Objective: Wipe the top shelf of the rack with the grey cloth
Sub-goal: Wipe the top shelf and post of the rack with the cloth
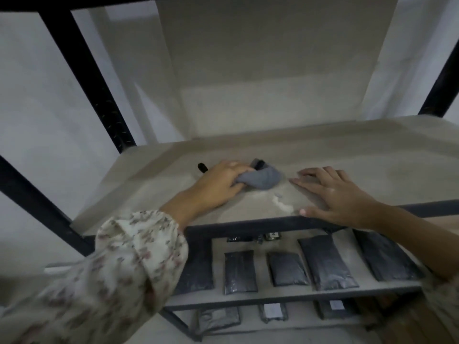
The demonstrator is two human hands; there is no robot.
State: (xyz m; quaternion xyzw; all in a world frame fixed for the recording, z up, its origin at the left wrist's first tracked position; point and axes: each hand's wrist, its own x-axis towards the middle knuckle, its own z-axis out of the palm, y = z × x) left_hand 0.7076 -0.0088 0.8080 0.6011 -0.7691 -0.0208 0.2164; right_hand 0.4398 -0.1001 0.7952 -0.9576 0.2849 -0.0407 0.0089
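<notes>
The grey cloth [263, 178] lies bunched on the beige top shelf [372, 167] of the black-framed rack. My left hand [218, 182] grips the cloth's left end and presses it onto the shelf. Just right of the cloth, my right hand [332, 192] rests flat on the shelf with fingers spread, its thumb at the front edge. A patch of white dust [280, 203] sits on the shelf between my hands, just in front of the cloth.
A small black object [202, 167] lies on the shelf behind my left hand. Black uprights [94, 80] stand at the left and right. The lower shelf [273, 295] holds several dark flat packets [325, 260]; more packets lie on the shelf beneath.
</notes>
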